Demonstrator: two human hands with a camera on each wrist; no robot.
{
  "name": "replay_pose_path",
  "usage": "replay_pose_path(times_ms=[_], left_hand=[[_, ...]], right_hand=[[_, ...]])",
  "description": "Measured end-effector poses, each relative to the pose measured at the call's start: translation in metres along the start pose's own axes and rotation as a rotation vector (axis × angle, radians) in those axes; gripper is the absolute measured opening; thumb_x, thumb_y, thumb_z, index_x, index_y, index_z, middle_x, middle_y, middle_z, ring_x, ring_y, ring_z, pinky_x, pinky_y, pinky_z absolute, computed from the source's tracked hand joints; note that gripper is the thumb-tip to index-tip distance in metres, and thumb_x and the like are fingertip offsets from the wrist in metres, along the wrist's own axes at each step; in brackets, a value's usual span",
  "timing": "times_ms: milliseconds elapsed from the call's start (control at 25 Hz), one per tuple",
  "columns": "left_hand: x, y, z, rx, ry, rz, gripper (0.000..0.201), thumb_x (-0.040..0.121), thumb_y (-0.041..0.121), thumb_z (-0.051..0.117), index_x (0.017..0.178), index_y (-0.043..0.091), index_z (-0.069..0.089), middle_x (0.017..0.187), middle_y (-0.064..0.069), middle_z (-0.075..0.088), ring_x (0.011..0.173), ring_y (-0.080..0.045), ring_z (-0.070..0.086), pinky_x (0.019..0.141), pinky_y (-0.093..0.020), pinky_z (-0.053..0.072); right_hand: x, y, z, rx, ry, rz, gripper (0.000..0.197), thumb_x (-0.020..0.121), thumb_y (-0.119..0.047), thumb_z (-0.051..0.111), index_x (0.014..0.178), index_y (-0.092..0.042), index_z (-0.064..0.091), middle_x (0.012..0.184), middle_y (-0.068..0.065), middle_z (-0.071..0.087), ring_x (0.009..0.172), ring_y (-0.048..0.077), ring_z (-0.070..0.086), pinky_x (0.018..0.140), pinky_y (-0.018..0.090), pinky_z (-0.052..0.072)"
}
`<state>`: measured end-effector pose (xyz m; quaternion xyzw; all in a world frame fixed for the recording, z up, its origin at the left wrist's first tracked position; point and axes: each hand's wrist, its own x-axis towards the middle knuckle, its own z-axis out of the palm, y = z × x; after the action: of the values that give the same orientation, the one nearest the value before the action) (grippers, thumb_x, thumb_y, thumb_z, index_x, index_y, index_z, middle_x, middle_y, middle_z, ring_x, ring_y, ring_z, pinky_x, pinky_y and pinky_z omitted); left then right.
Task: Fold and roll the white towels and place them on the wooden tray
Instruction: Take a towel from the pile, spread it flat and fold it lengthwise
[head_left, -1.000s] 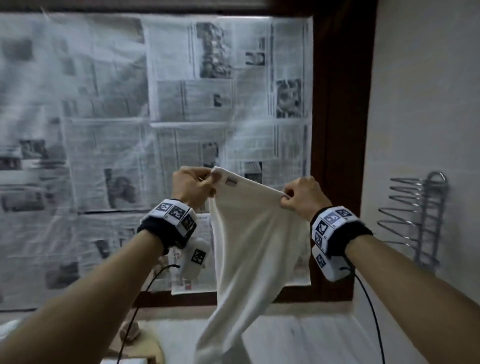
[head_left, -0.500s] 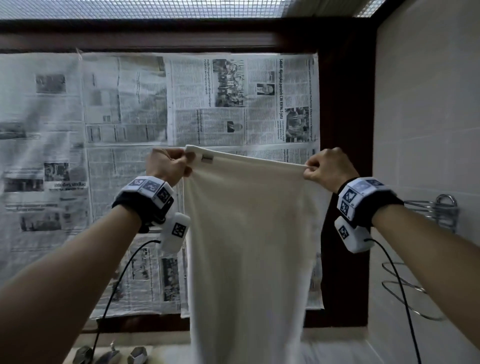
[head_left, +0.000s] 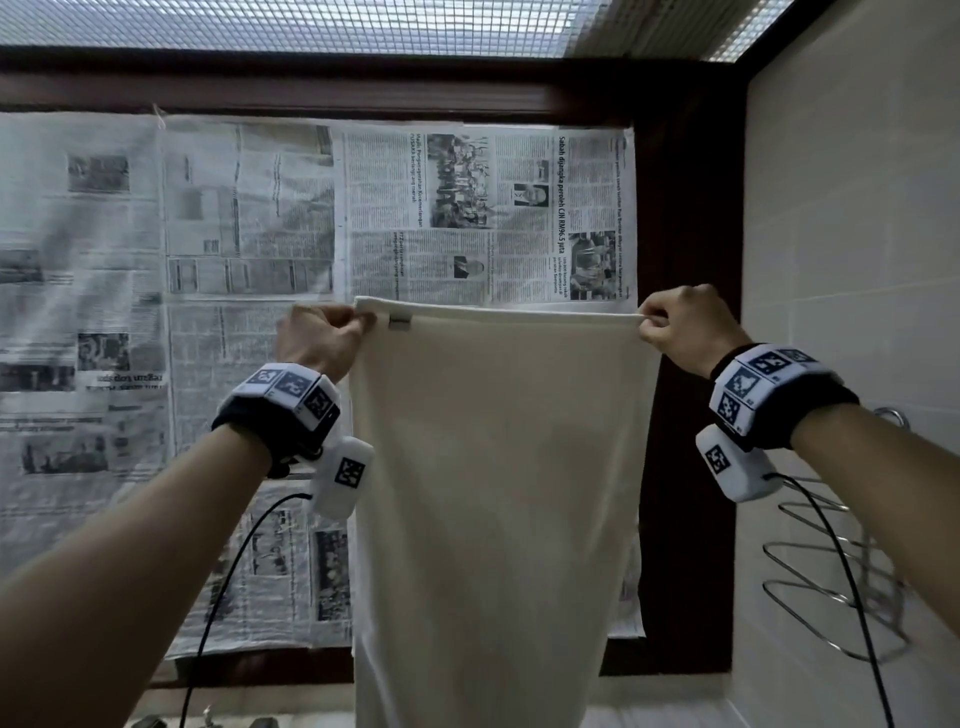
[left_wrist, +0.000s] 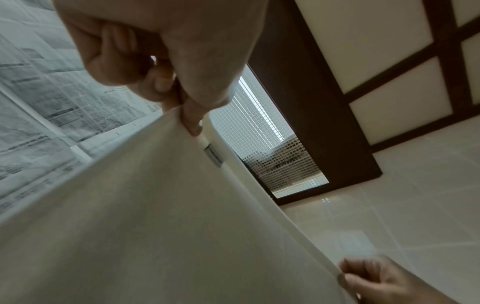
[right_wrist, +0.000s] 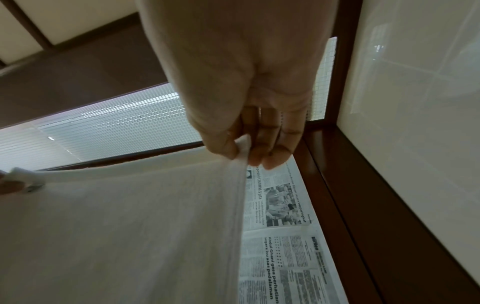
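Observation:
A white towel (head_left: 493, 493) hangs spread out flat in front of me, its top edge pulled taut between both hands at about head height. My left hand (head_left: 358, 325) pinches the top left corner, just beside a small grey label (head_left: 399, 323). My right hand (head_left: 649, 325) pinches the top right corner. In the left wrist view the thumb and fingers of the left hand (left_wrist: 189, 115) clamp the towel (left_wrist: 155, 216) hem. In the right wrist view the right hand (right_wrist: 241, 152) holds the towel (right_wrist: 130, 226) edge between thumb and fingers. The towel's lower end runs out of the picture. No wooden tray is in view.
Newspaper sheets (head_left: 260, 234) cover the window behind the towel, inside a dark wooden frame (head_left: 685, 364). A tiled wall (head_left: 857, 234) stands on the right with a wire rack (head_left: 841, 571) fixed to it. A wire mesh panel (head_left: 311, 26) sits above the window.
Both hands have risen and moved apart, stretching the towel's top edge from a slack drape into a flat, taut sheet. The view has tilted upward.

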<state>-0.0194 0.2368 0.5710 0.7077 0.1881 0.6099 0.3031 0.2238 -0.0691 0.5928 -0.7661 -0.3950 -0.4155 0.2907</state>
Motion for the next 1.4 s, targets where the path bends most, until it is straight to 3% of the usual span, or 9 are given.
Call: replay_pose_path(times_ms=[160,320,480,720,1000,1120,1200,1320,1400], left_hand=[[-0.014,0.001,-0.004,0.055,0.027,-0.049,0.026,0.082,0.036,0.074,0.102,0.020,0.076,0.088,0.004,0.074,0.074,-0.006,0.064,0.067,-0.015,0.047],[-0.025,0.011,-0.021,-0.129,0.000,0.033,0.010,0.083,0.027,0.075,0.076,0.021,0.074,0.060,0.018,0.067,0.051,0.007,0.054,0.049,-0.008,0.041],[-0.019,0.040,-0.055,-0.328,0.031,0.067,0.017,0.079,0.030,0.078,0.070,0.019,0.069,0.039,0.014,0.050,0.036,-0.002,0.038,0.036,-0.016,0.030],[-0.002,0.054,-0.067,-0.462,0.010,0.045,0.020,0.076,0.028,0.077,0.068,0.012,0.068,0.041,0.008,0.041,0.038,-0.011,0.029,0.042,-0.021,0.021],[-0.037,-0.034,-0.019,-0.301,-0.163,-0.167,0.018,0.079,0.024,0.073,0.067,0.014,0.064,0.037,0.009,0.042,0.030,-0.006,0.029,0.035,-0.013,0.020],[-0.088,-0.098,0.018,-0.157,-0.249,-0.304,0.029,0.083,0.020,0.072,0.056,0.016,0.059,0.034,0.010,0.040,0.028,-0.005,0.032,0.034,-0.013,0.024],[-0.136,-0.147,0.037,-0.050,-0.311,-0.360,0.033,0.085,0.019,0.069,0.053,0.015,0.060,0.033,0.009,0.043,0.029,-0.006,0.036,0.036,-0.015,0.031],[-0.221,-0.225,0.061,0.083,-0.425,-0.478,0.033,0.084,0.026,0.067,0.053,0.013,0.064,0.041,0.003,0.058,0.040,-0.014,0.059,0.046,-0.030,0.055],[-0.264,-0.266,0.076,0.131,-0.437,-0.537,0.034,0.084,0.033,0.064,0.059,0.010,0.067,0.049,-0.005,0.065,0.050,-0.020,0.068,0.058,-0.041,0.060]], right_hand=[[-0.006,-0.008,0.005,0.037,0.032,-0.028,0.020,0.090,-0.004,0.051,0.097,0.000,0.069,0.092,0.018,0.068,0.084,0.032,0.063,0.076,0.035,0.051],[-0.018,-0.017,-0.013,0.185,0.200,-0.010,0.019,0.093,-0.007,0.050,0.103,-0.006,0.067,0.096,0.007,0.068,0.086,0.018,0.062,0.073,0.011,0.036],[-0.018,-0.034,-0.052,0.410,0.346,-0.009,0.012,0.096,-0.021,0.055,0.105,-0.019,0.063,0.092,-0.006,0.061,0.076,-0.002,0.055,0.067,0.006,0.041],[-0.005,-0.048,-0.063,0.518,0.305,0.021,0.013,0.094,-0.021,0.055,0.101,-0.026,0.065,0.094,-0.001,0.065,0.083,0.006,0.060,0.072,0.019,0.047],[-0.054,-0.026,0.023,0.475,0.044,0.231,0.011,0.093,-0.017,0.058,0.096,-0.020,0.068,0.084,0.000,0.064,0.067,0.006,0.055,0.059,0.021,0.048],[-0.107,-0.007,0.088,0.412,-0.138,0.356,0.012,0.091,-0.012,0.057,0.091,-0.018,0.068,0.088,0.005,0.070,0.060,0.003,0.058,0.059,0.025,0.052],[-0.154,0.004,0.127,0.391,-0.295,0.426,0.014,0.092,-0.008,0.056,0.091,-0.013,0.069,0.083,0.009,0.069,0.048,0.006,0.058,0.046,0.023,0.051],[-0.238,0.016,0.191,0.396,-0.576,0.536,0.014,0.093,-0.004,0.054,0.089,-0.010,0.067,0.078,0.011,0.065,0.044,0.014,0.060,0.040,0.027,0.053],[-0.284,0.026,0.229,0.422,-0.611,0.657,0.015,0.093,-0.002,0.053,0.089,-0.009,0.066,0.084,0.014,0.062,0.047,0.017,0.062,0.044,0.030,0.056]])
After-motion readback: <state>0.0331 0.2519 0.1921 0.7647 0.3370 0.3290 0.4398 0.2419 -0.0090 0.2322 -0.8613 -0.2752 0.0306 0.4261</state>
